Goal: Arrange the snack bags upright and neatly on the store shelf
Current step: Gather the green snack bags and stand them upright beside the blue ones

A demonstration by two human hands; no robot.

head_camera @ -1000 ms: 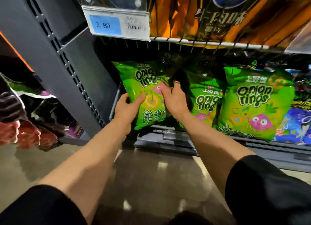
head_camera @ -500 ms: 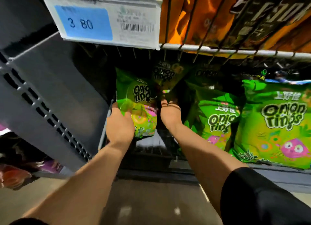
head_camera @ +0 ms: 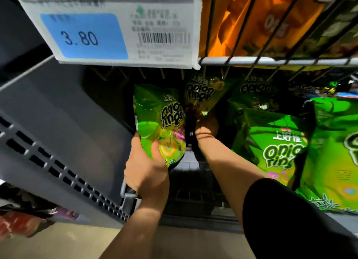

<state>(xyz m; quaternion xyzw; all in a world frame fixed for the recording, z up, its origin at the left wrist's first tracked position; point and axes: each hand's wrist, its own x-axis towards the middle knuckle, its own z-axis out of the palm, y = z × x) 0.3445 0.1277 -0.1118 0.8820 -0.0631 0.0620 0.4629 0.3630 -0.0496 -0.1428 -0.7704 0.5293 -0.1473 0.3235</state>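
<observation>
A grey shelf side panel with rows of slots fills the left, and a wire upper shelf of orange bags runs across the top, carrying a price tag that reads 3.80. On the lower shelf, green onion ring bags stand in a row: a large bag at far right, a middle bag leaning left, and darker bags behind. The left hand is closed around the lower end of the leftmost bag, thumb pressed on its front; that bag stands upright, long axis vertical, printed face turned toward the right. The right hand reaches deep into the gap just right of it; its fingers are hidden in shadow, so whether it grips anything is unclear
</observation>
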